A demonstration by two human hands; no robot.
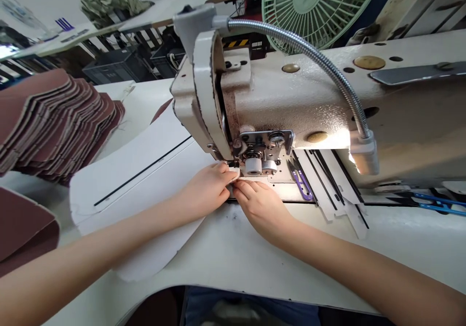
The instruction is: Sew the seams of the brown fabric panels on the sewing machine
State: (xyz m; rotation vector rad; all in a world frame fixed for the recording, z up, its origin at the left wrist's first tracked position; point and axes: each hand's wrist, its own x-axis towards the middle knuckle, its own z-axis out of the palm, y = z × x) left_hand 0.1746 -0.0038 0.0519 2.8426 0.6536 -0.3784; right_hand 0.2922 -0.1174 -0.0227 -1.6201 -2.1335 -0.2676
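A large white panel [145,146] with a narrow black strip along it lies on the table, its right end under the head of a sewing machine [214,88]. My left hand [207,190] rests over that end, fingers closed on the panel's edge close to the needle area. Fingertips almost touching it, my right hand [260,209] is closed at the same edge from the right side. A small folded white bit shows between the two hands. The fingers and machine parts hide the needle and the exact grip.
A stack of brown panels [54,122] stands at left, with more brown pieces [25,229] nearer. Purple thread snips [301,180] and white strips with black bands [337,180] lie right of the needle. Blue-handled scissors [433,202] lie farther right. A green fan [313,10] stands behind.
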